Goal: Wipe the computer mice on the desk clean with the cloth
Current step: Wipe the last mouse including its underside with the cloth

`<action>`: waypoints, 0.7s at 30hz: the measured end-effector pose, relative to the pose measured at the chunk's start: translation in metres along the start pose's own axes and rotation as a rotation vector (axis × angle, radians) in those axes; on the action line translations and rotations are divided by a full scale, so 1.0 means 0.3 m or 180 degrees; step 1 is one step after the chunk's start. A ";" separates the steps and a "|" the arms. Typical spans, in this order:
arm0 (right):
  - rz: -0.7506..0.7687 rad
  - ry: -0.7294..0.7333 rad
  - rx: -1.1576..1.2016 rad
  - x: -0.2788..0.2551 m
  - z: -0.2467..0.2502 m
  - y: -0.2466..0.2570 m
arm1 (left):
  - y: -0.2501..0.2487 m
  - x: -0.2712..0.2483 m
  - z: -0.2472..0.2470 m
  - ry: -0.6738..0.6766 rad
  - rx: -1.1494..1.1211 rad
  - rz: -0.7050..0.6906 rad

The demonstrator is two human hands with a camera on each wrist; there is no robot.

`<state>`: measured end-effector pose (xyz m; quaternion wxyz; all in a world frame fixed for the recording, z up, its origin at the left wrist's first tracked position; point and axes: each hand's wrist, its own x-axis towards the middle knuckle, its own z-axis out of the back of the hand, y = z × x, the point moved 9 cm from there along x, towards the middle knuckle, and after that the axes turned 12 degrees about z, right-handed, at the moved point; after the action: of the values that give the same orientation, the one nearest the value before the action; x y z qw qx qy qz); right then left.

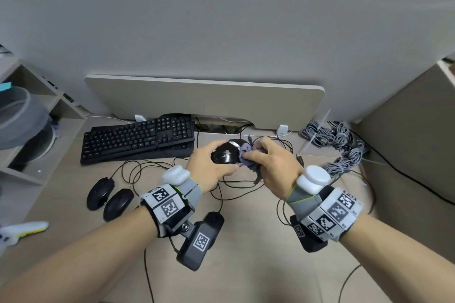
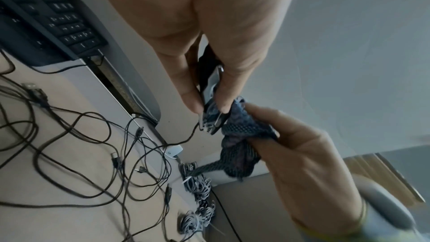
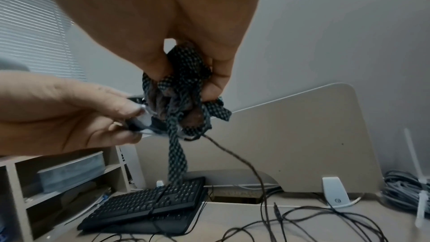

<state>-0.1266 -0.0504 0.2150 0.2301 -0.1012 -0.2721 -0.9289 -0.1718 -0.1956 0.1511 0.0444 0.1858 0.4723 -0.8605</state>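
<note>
Mouse (image 1: 225, 154): glossy black, wired, lifted above desk (image 1: 246, 265), right of keyboard (image 1: 138, 139). Cloth (image 1: 246, 155): purple-grey, checkered weave, bunched, pressed against mouse's right side, one strip hanging. Two mice (image 1: 109, 200): black, side by side on desk, below keyboard.

Head-down view (wrists close, facing)

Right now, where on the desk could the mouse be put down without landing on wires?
The near desk between the two forearms looks mostly bare, with only thin cables crossing its edges. Bare wood also shows in front of the keyboard, left of the two black mice. Under the held mouse loose cables tangle, and grey cable bundles crowd the right.
</note>
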 end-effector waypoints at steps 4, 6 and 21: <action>-0.0066 0.0075 -0.0058 0.020 0.001 -0.013 | -0.030 0.001 0.018 -0.0114 -0.0127 -0.0018; 0.0106 0.0037 0.0006 0.005 0.013 0.018 | -0.038 0.010 0.027 -0.0135 -0.0142 0.0011; -0.0014 -0.0521 0.0667 -0.007 0.031 0.009 | -0.049 -0.051 -0.112 0.0807 -0.2615 0.0983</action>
<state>-0.1227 -0.0465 0.2233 0.2145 -0.1514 -0.3857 -0.8845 -0.1521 -0.1612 0.1520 0.1840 0.3248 0.7429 -0.5556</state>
